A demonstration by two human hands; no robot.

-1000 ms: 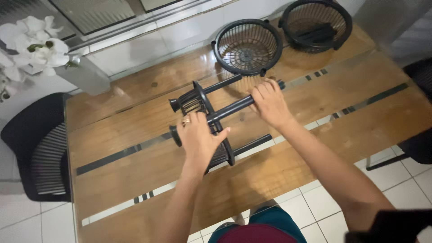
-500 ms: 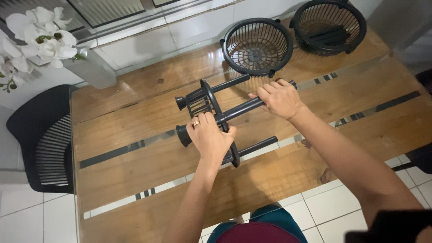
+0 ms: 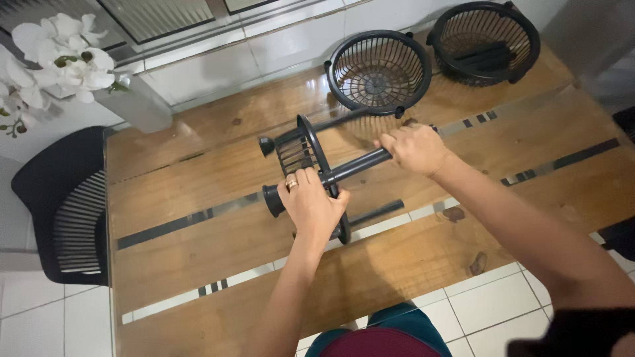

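Sideways, black basket rack (image 3: 311,158), poles running left-right, both hands gripping.

White orchid (image 3: 59,56), black chair (image 3: 56,205) (perhaps mesh-backed)

We see a black plastic slatted basket tier (image 3: 311,168) tipped on its side on the wooden counter (image 3: 198,258), its round rim standing upright. Three black plastic poles run through it, lying nearly level and pointing from left to right. Our left hand (image 3: 312,206) clasps its rim, and our right hand (image 3: 413,149) is wrapped around the middle pole (image 3: 354,165).
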